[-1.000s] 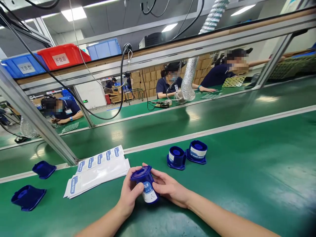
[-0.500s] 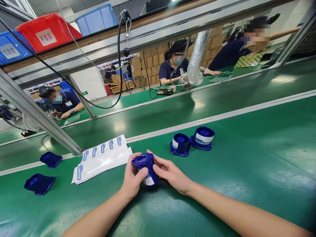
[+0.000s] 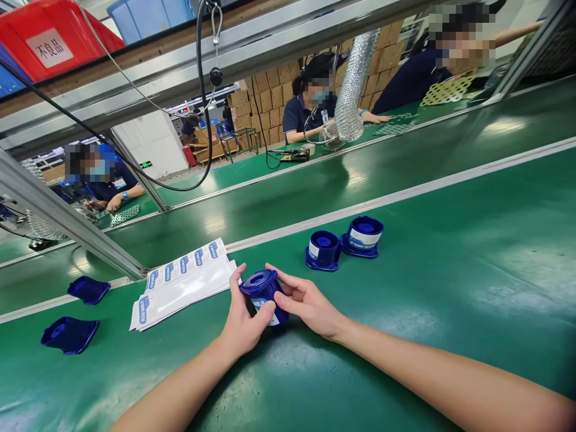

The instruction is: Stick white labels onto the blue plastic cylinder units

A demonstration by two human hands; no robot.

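Observation:
My left hand (image 3: 243, 324) and my right hand (image 3: 310, 306) both grip a dark blue plastic cup-shaped part (image 3: 263, 293) with a white label, held just above the green bench. My left thumb presses on the label. Sheets of blue-and-white labels (image 3: 182, 285) lie just left of my hands. Two more labelled blue parts, one (image 3: 323, 249) beside the other (image 3: 363, 236), stand behind my right hand.
Two unlabelled blue parts (image 3: 69, 333) (image 3: 88, 289) lie at the far left. A slanted metal frame post (image 3: 72, 222) rises there. A green conveyor belt (image 3: 405, 162) runs behind the bench, with people seated beyond it. Red and blue bins (image 3: 54, 42) sit on the overhead shelf.
The part has turned in my hands and sits lower, nearer the bench; my left thumb now lies over the label. My head has tipped downward.

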